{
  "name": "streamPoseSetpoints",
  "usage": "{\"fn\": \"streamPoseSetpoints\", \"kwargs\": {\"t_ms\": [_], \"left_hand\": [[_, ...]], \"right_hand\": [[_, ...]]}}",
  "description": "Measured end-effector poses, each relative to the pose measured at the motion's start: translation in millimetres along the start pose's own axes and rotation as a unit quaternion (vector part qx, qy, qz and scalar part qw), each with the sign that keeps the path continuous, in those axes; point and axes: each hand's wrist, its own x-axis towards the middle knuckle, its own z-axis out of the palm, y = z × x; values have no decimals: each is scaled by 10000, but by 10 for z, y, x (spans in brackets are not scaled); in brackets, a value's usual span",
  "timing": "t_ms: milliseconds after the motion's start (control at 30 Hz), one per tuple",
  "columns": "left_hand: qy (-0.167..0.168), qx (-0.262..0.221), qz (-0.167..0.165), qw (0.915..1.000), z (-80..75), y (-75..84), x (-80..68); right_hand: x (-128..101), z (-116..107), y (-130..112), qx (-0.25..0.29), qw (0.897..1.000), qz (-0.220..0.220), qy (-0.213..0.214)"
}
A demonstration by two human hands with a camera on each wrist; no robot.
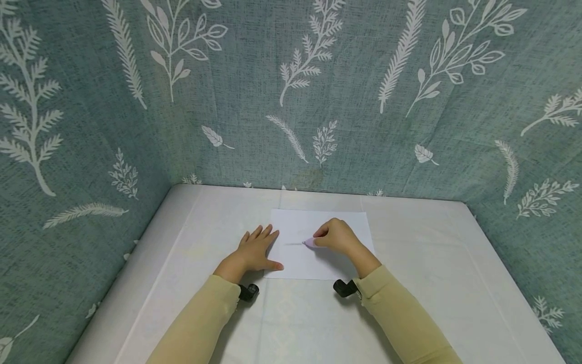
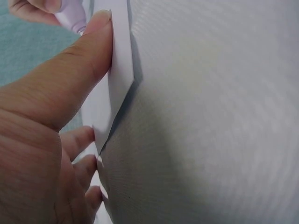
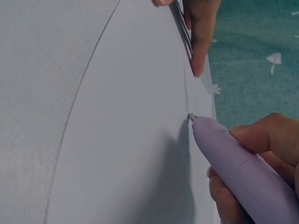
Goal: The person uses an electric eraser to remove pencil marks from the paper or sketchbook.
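Note:
A sheet of white paper (image 1: 295, 265) lies flat on the table, with a short grey line drawn near its middle. My right hand (image 1: 340, 236) pinches a light purple pen (image 3: 233, 161) between thumb and fingers, its tip down at the right end of that line. In the right wrist view the tip meets the paper and a shadow falls beside it. My left hand (image 1: 255, 253) rests with spread, straight fingers over the paper's left edge. The left wrist view shows its thumb (image 2: 88, 56) on the paper near the lower left corner.
White cloth covers the table (image 1: 409, 242). Behind it and along both sides hangs a green curtain (image 1: 254, 91) with white leaf prints. A black wrist camera (image 1: 344, 288) sits at the right cuff, and another black one (image 1: 248, 292) at the left.

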Motion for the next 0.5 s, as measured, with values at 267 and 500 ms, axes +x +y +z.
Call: {"fn": "streamPoseSetpoints", "kwargs": {"t_ms": [267, 500], "left_hand": [[5, -3, -5, 10000, -10, 3, -1], [20, -32, -13, 10000, -2, 1, 0]], "right_hand": [[22, 3, -18, -82, 9999, -64, -35], [30, 3, -47, -78, 9999, 10, -137]]}}
